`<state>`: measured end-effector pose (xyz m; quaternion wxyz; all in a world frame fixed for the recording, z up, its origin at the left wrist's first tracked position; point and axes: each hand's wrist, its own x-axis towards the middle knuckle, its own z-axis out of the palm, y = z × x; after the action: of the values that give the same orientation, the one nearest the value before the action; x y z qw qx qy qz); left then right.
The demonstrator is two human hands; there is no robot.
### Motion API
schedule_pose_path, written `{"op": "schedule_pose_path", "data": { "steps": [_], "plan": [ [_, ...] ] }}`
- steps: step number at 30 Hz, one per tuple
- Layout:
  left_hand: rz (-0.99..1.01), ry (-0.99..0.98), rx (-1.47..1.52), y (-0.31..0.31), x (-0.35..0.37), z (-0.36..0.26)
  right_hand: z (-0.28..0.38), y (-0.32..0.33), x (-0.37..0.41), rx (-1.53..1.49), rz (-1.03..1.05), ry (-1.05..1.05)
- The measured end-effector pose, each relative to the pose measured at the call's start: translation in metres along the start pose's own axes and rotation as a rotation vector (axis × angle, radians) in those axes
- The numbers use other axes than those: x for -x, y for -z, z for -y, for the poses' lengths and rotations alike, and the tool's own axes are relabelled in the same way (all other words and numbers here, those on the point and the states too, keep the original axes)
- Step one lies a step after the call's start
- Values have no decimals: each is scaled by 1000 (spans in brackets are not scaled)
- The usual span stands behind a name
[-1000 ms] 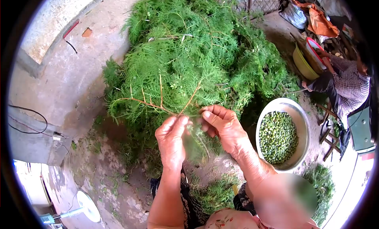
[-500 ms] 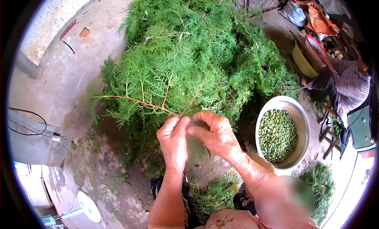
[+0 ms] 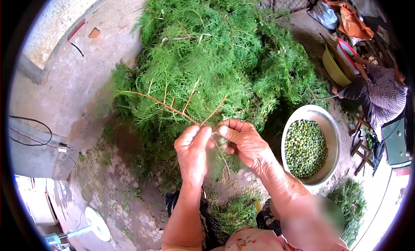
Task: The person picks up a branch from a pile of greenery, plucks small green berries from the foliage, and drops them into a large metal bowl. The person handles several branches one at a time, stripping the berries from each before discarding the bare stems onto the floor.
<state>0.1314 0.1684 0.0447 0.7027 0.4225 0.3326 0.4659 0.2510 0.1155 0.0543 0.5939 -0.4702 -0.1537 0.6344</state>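
My left hand [image 3: 193,153] pinches a forked reddish-brown branch [image 3: 173,108] near its base, with thin twigs spreading up and to the left. Close on its right, my right hand [image 3: 244,143] has its thumb and fingers curled together by the stem; what lies between them is too small to make out. Behind both hands rises a large heap of green feathery branches [image 3: 203,56]. To the right stands a metal basin [image 3: 333,145] holding many small round green fruits [image 3: 305,148].
A co-worker in a checked shirt [image 3: 384,89] sits at the right beside a yellow basin [image 3: 336,69] and a red-rimmed tray [image 3: 348,56]. Cut greenery [image 3: 237,211] lies between my legs, more [image 3: 351,203] at lower right. A fan [image 3: 97,224] stands lower left.
The branch and my left hand have shifted slightly right. My right hand has moved a little right and down, its fingers now curled lower beside the stem.
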Motion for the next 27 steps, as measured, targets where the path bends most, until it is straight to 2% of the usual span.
{"op": "schedule_pose_path", "data": {
  "steps": [5,8,10,13,16,21,24,27],
  "plan": [
    [-43,-30,-66,3,-4,0,3,-2,0,-142,35,40],
    [-80,-36,-152,3,-4,-1,1,-2,1,-1,98,114],
    [-54,-68,-185,8,-5,5,0,-5,3,125,82,158],
    [-94,0,-158,-1,-4,0,-6,-6,2,234,29,253],
    [-6,-27,-135,-1,-4,2,-3,-6,3,184,-22,162],
    [33,-2,-118,5,-3,3,-3,-4,2,199,-59,102],
    [42,56,31,3,-2,-5,-3,3,-2,41,-2,30],
    [-13,33,26,10,-5,1,1,8,-4,-222,65,43]
  ]
}}
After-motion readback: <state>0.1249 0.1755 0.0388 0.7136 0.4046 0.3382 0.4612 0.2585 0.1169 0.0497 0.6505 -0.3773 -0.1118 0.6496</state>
